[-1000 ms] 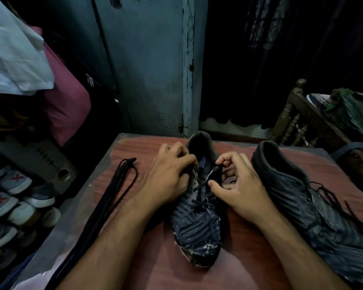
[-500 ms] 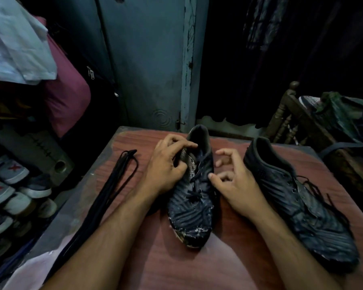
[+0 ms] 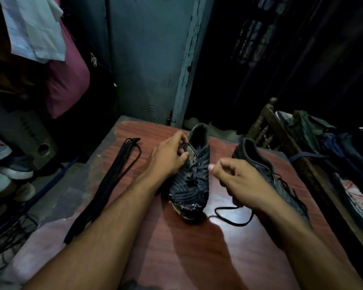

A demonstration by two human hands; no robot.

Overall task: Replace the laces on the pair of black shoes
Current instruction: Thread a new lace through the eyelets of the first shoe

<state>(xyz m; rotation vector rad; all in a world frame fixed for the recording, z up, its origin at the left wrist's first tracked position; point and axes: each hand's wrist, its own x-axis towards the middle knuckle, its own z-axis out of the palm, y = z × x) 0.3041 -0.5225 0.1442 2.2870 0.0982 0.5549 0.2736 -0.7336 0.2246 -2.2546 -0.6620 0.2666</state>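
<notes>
On the red-brown table (image 3: 176, 248), left hand (image 3: 168, 159) grips the tongue of the middle black shoe (image 3: 192, 185). Right hand (image 3: 239, 181), fingers curled, pinches a loose black lace (image 3: 233, 221) trailing onto the table; second shoe (image 3: 266, 174) right, spare laces (image 3: 111, 185) left.

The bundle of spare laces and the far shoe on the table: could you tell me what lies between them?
In the head view, the shoe being unlaced lies between the lace bundle and the far shoe, with both hands on or beside it.

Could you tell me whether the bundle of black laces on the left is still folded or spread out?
Folded: the bundle of black laces lies doubled in one long hank on the table.
</notes>
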